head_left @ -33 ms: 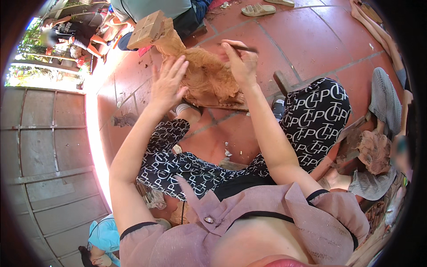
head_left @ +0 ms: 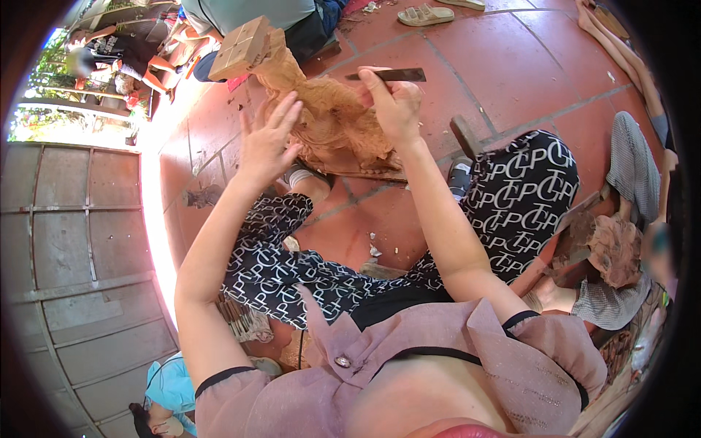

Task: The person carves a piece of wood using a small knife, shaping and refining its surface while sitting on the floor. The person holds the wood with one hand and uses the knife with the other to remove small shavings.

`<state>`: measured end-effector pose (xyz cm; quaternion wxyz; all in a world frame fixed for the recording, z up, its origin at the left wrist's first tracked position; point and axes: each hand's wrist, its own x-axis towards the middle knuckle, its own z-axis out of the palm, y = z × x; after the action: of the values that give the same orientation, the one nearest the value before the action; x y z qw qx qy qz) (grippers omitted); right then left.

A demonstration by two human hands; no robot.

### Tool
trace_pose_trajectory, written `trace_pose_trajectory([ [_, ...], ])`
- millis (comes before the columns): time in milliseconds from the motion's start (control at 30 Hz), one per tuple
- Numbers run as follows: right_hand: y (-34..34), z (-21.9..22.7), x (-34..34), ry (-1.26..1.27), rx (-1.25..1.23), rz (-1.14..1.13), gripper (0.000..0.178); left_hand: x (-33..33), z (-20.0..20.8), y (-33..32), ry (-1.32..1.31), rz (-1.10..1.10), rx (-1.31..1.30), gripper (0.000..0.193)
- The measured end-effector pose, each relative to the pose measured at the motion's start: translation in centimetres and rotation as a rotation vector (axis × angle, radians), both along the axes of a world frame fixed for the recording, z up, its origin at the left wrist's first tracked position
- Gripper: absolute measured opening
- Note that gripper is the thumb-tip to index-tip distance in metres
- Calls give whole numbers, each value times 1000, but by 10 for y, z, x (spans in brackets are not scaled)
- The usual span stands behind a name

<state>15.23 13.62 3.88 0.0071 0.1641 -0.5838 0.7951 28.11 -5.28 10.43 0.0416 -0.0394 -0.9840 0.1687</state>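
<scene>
A tan wooden carving (head_left: pixel 343 131) with a deeply cut, rough surface lies across the floor in front of me. Its squared block end (head_left: pixel 241 50) points to the far left. My left hand (head_left: pixel 266 150) is open, fingers spread, along the carving's left side; whether the fingertips touch the wood I cannot tell. Above the carving's right side, my right hand (head_left: pixel 398 117) is closed around a dark flat blade-like tool (head_left: pixel 405 74), pinched between thumb and fingers and held about level. The tool looks apart from the wood.
Small pale chips (head_left: pixel 374 250) lie on the red tiled floor (head_left: pixel 504 66). A wooden block (head_left: pixel 461 135) stands by my right knee. Beige sandals (head_left: pixel 425 14) are at the back. Other people sit around; a brown carved piece (head_left: pixel 615 250) is beside one at right. Grey panels (head_left: pixel 109 241) line the left.
My left hand has shifted slightly down and left along the carving. The tool in my right hand has turned, and its broad dark side now shows.
</scene>
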Motion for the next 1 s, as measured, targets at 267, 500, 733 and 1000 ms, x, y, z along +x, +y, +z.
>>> trace_pose_trajectory([
  [267, -75, 8, 76, 403, 63, -55, 9, 35, 32, 60, 141, 103, 883, 91],
  [500, -78, 7, 60, 347, -116, -137, 17, 12, 30, 52, 286, 203, 962, 47],
  [733, -83, 5, 80, 307, -96, -157, 32, -8, 41, 33, 284, 420, 1443, 28],
  [1000, -78, 3, 86, 309, 100, -141, 58, -34, 36, 31, 238, 444, 1441, 23],
])
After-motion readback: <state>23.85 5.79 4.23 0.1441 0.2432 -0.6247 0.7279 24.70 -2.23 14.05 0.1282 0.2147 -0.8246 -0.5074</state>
